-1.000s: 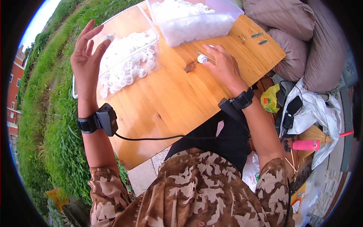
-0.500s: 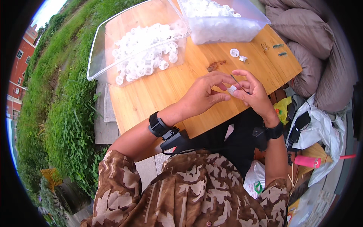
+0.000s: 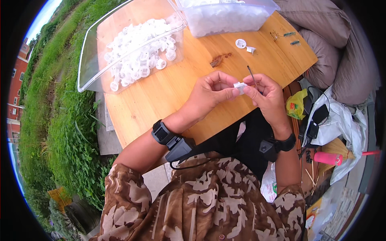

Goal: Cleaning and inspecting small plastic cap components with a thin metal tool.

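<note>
My left hand (image 3: 211,94) and my right hand (image 3: 267,96) meet over the near edge of the wooden table (image 3: 161,96). Between their fingertips they pinch a small white plastic piece (image 3: 240,86). A thin dark pin-like tool (image 3: 252,76) sticks up from my right hand's fingers. Farther back on the table lie two loose white plastic pieces (image 3: 245,46) and a small brown bit (image 3: 219,60).
A clear plastic bin (image 3: 90,60) with several white round caps stands at the table's left. A second clear bin (image 3: 229,18) full of white parts sits at the back. Grass lies left; grey cushions (image 3: 321,24), bags and a pink-handled broom (image 3: 333,158) lie right.
My left hand came down from the clear bin and joined my right hand at the table's near edge. Both now pinch the white piece, held a little closer to me.
</note>
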Tool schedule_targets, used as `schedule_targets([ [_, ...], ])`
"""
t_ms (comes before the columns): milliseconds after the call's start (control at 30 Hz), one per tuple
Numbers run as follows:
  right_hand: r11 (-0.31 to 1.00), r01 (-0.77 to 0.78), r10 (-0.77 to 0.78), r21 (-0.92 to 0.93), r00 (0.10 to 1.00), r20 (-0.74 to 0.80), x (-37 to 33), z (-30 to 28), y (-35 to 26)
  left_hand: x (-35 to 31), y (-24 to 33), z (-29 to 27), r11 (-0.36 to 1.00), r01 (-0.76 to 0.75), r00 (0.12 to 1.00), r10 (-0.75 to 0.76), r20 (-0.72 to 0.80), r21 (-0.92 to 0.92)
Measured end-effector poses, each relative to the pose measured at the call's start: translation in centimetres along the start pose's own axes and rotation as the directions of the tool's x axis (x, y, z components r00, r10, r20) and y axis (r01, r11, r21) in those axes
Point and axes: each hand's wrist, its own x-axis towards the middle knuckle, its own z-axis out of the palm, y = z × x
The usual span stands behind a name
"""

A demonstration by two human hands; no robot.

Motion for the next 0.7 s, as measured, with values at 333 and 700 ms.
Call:
schedule_targets([
  [333,0.981,0.088,-0.089,-0.173,0.996,0.003,0.5,-0.2,-0.1,0.0,0.0,0.6,0.995,0.059,0.998,-0.057,0.028,-0.084],
  [700,0.998,-0.003,-0.002,-0.070,0.998,-0.064,-0.7,0.0,-0.6,-0.2,-0.6,0.7,0.986,0.041,0.998,-0.049,-0.040,-0.163],
])
